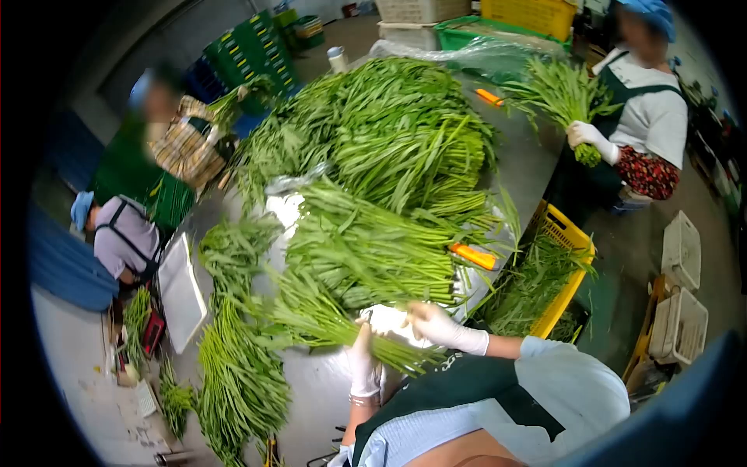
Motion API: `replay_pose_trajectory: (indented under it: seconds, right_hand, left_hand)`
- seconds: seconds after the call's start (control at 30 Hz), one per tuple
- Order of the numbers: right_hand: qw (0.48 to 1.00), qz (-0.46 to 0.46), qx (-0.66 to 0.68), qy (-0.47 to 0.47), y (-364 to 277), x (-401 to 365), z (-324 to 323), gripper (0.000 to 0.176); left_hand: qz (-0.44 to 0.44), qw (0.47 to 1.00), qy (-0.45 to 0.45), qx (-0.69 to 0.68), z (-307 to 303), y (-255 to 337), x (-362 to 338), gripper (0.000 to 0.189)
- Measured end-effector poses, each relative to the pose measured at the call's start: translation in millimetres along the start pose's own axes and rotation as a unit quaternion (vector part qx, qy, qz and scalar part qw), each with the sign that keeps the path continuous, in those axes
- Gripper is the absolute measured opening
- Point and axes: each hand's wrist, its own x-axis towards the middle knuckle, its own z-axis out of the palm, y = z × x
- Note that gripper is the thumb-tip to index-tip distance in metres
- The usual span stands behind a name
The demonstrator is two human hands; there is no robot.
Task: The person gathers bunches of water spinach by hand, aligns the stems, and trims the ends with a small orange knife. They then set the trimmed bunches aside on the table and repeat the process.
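Observation:
My left hand (362,364), in a white glove, is closed around a bunch of long leafy green stems (311,315) near the front of the metal table. The cut ends point right, toward my apron. Just above those ends is my right hand (442,327), also gloved, its fingers drawn together; whether anything is between them is too blurred to tell. Beyond both hands lies a layer of greens (358,241) with an orange cutter (473,256) at its right. A larger heap of greens (405,132) rises behind.
More greens (237,381) lie at the left, beside a white tray (181,292). A yellow crate (572,292) of leaves stands right. Another orange cutter (489,97) lies at the back. A co-worker (654,117) holds greens at upper right; two other people are at left.

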Motion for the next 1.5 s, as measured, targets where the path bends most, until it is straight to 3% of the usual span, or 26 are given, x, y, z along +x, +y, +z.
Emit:
replay_pose_trajectory:
  seconds: [0.07,0.1,0.23,0.43,0.57,0.77,0.87,1.0,1.17,1.23,1.3,1.37,1.43,1.47,1.5]
  right_hand:
    - [0.989,-0.106,0.072,0.079,2.3,11.6,-9.4,0.024]
    - [0.977,-0.112,0.159,0.086,-9.6,13.0,-15.4,0.025]
    - [0.934,-0.209,0.205,0.207,-26.7,33.7,-41.1,0.021]
    - [0.958,-0.195,0.123,0.171,-32.4,20.5,-31.6,0.016]
    - [0.987,-0.123,0.013,0.099,-18.6,14.1,-21.1,0.029]
    - [0.997,-0.07,-0.006,-0.028,-16.8,7.6,-6.5,0.031]
    - [0.996,-0.024,0.067,-0.049,-21.0,4.6,-3.1,0.026]
    - [0.995,-0.012,-0.058,-0.077,-16.7,7.6,-3.0,0.026]
    - [0.966,-0.09,-0.217,-0.112,-8.3,5.9,7.8,0.026]
    - [0.931,-0.183,-0.3,-0.094,-11.9,5.0,11.9,0.026]
    - [0.919,-0.219,-0.315,-0.093,-11.1,9.2,12.0,0.026]
    - [0.914,-0.096,-0.373,-0.131,-17.4,10.6,8.1,0.033]
    - [0.93,-0.117,-0.324,-0.126,-7.6,13.7,10.9,0.042]
    - [0.949,-0.04,-0.275,-0.15,-12.6,14.3,13.7,0.047]
    - [0.953,-0.028,-0.26,-0.152,-19.6,17.5,18.2,0.04]
  left_hand:
    - [0.007,1.0,0.009,-0.003,-2.3,-1.4,-0.9,0.015]
    - [0.011,1.0,0.007,-0.011,-0.9,-0.8,-2.2,0.015]
    - [0.016,1.0,0.021,-0.015,-6.3,-2.5,0.7,0.015]
    - [0.014,0.999,0.025,-0.022,-7.2,-2.7,2.3,0.014]
    - [0.013,0.999,0.028,-0.013,-0.1,7.0,-4.5,0.015]
    - [0.02,0.999,0.026,-0.009,-0.7,19.4,-4.1,0.015]
    - [0.04,0.995,0.085,-0.024,-3.7,27.3,-1.0,0.015]
    - [0.042,0.996,0.077,-0.024,-1.3,37.6,-7.8,0.019]
    - [0.072,0.993,0.091,0.033,-3.7,25.4,-1.5,0.024]
    - [0.098,0.99,0.095,0.035,-8.5,19.4,3.7,0.022]
    - [0.09,0.989,0.109,0.035,-8.1,21.2,0.3,0.019]
    - [0.025,0.995,0.09,0.025,-6.6,20.9,-1.9,0.019]
    - [0.05,0.996,0.067,0.043,1.3,21.6,-3.8,0.02]
    - [0.051,0.993,0.065,0.081,-5.2,15.0,-1.7,0.021]
    - [0.056,0.989,0.069,0.119,-7.3,14.6,-1.4,0.021]
